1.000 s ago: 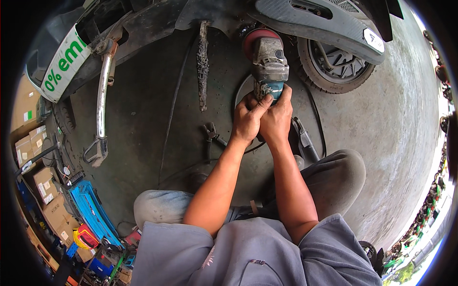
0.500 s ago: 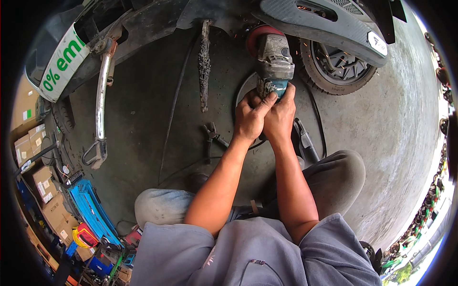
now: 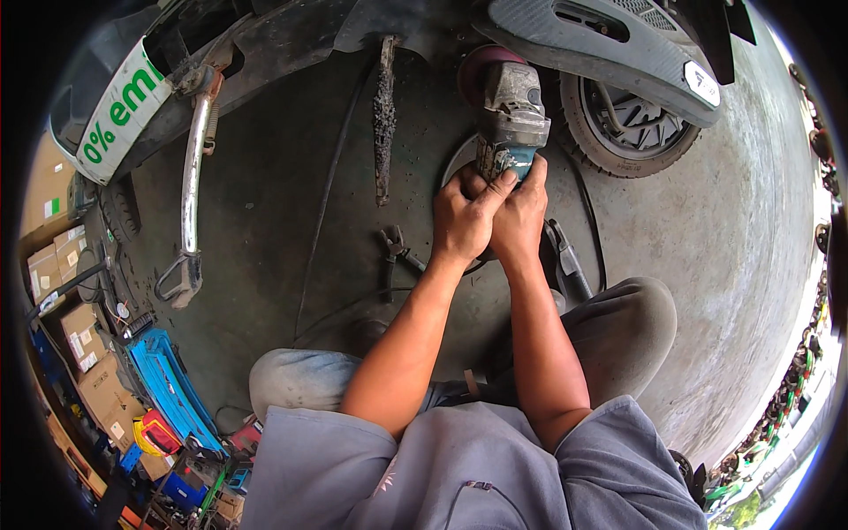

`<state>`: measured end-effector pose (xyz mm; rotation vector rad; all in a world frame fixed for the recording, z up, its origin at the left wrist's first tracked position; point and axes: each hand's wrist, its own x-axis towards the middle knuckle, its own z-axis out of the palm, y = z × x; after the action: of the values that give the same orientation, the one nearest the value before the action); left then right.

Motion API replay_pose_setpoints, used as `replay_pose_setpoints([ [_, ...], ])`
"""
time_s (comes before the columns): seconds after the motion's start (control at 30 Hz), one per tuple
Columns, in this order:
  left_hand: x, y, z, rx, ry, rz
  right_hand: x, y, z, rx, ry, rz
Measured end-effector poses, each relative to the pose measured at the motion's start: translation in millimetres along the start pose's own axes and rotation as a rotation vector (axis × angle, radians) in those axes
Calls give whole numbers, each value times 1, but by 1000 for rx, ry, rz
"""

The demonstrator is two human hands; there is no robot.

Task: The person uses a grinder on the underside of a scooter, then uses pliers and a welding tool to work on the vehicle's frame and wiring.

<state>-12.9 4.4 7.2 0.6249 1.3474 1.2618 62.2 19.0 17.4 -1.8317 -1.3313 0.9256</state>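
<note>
Head view: grinder [image 3: 510,115] disc behind scooter body [image 3: 609,44].

Concrete floor [image 3: 742,265] under you: grey, stained darker at centre-left. Pliers [image 3: 390,252] lie flat on it just left of your hands. Second dark-handled tool [image 3: 565,261] lies just right of them. Thin black cable [image 3: 322,212] runs across floor from far to near. Scooter wheel [image 3: 632,124] stands on floor far right. Blue crate [image 3: 168,389] and cardboard boxes [image 3: 75,336] sit near left edge.
</note>
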Motion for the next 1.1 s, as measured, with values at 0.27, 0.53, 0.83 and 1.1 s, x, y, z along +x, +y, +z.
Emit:
replay_pose_setpoints([
  [0.27,0,4,3,18,-3,-52,2,7,1,53,9,-4],
  [0.53,-5,-1,-3,-50,-90,-124,-2,7,0,17,-18,-18],
  [0.83,0,-8,-3,-97,-47,-129,-5,0,-3,-11,15,22],
  [1.1,-9,-12,0,-102,-131,-178,-14,4,-7,11,90,78],
])
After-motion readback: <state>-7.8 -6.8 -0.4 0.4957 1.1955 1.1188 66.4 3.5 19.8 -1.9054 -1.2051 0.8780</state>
